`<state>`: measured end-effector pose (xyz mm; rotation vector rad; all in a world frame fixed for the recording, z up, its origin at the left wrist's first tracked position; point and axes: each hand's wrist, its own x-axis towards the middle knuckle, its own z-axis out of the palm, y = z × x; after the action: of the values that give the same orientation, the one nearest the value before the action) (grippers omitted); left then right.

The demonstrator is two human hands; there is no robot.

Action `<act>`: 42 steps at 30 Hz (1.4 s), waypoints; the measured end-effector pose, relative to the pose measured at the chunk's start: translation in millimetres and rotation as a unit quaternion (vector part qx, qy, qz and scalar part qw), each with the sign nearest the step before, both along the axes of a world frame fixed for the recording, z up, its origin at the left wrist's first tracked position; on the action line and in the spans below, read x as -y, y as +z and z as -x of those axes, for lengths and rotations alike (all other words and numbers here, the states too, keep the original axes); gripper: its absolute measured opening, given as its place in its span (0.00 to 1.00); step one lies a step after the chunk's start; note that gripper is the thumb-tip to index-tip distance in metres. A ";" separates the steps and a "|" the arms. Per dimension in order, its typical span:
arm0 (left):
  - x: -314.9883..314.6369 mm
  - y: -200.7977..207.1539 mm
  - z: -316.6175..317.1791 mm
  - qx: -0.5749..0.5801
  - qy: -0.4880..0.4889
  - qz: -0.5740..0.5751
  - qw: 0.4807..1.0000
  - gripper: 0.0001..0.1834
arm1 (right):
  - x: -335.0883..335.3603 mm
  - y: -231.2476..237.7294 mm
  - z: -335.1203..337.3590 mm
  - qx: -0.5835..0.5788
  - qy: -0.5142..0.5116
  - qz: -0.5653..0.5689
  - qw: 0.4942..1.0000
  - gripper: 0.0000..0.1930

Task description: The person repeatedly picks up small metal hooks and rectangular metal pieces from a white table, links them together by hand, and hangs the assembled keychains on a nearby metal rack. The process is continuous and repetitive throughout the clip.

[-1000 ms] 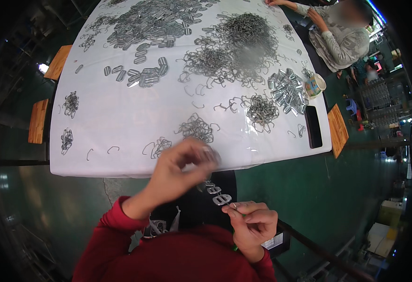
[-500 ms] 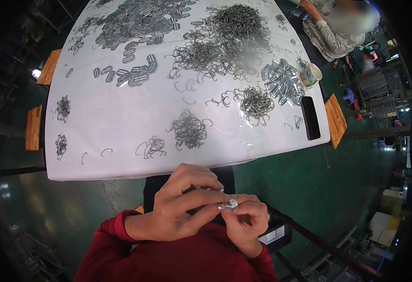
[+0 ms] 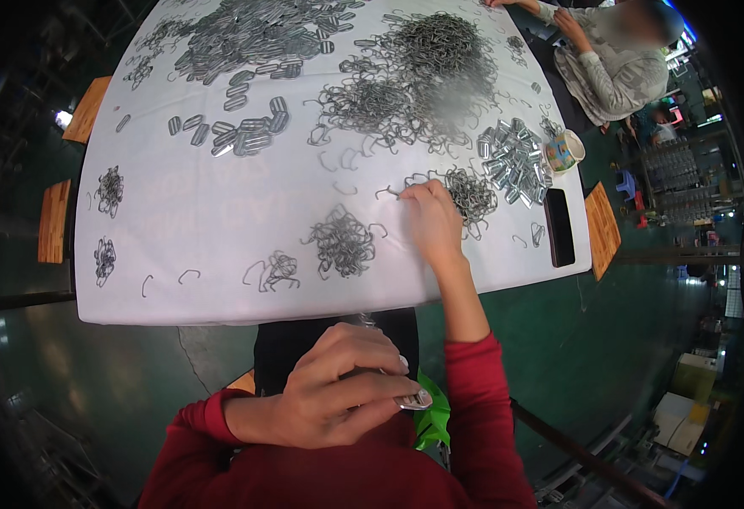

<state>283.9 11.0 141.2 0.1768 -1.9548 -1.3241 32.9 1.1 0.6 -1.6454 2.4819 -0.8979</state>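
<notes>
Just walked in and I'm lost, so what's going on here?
A person in red holds at least one small metal buckle in the left hand, near the body. The right hand is over the white-covered table, at a wire hook beside a small hook pile; whether it grips one is unclear. A big buckle heap and big hook heap lie farther back. Another person is at right.

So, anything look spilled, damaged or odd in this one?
Two loose hooks sit outside any pile, near the front edge of the table; a hazy patch blurs part of the large hook pile, cause unclear.
</notes>
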 end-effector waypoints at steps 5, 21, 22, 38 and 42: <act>5.5 -3.4 -2.4 0.007 -0.001 -0.009 1.000 0.14 | 34.2 -0.7 21.2 -0.001 -0.020 -0.037 0.999 0.09; 9.8 -11.4 -4.1 0.000 0.002 -0.036 0.999 0.14 | 34.0 7.4 35.3 0.047 -0.006 -0.072 0.996 0.11; 9.9 -11.3 -4.3 0.002 0.002 -0.031 1.000 0.14 | 33.0 9.6 38.7 0.062 -0.023 -0.076 0.995 0.11; 7.1 -10.6 -5.5 0.019 0.009 -0.011 1.000 0.12 | 93.6 -0.8 76.5 -0.041 0.045 -0.170 0.984 0.08; 3.8 -14.7 -1.8 0.015 -0.002 -0.033 0.999 0.11 | 86.1 0.6 72.6 -0.061 0.048 -0.183 0.980 0.07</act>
<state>285.7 7.2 126.5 0.2261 -1.9379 -1.3961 -39.7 -85.0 1.2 -1.7120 2.4280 -0.3123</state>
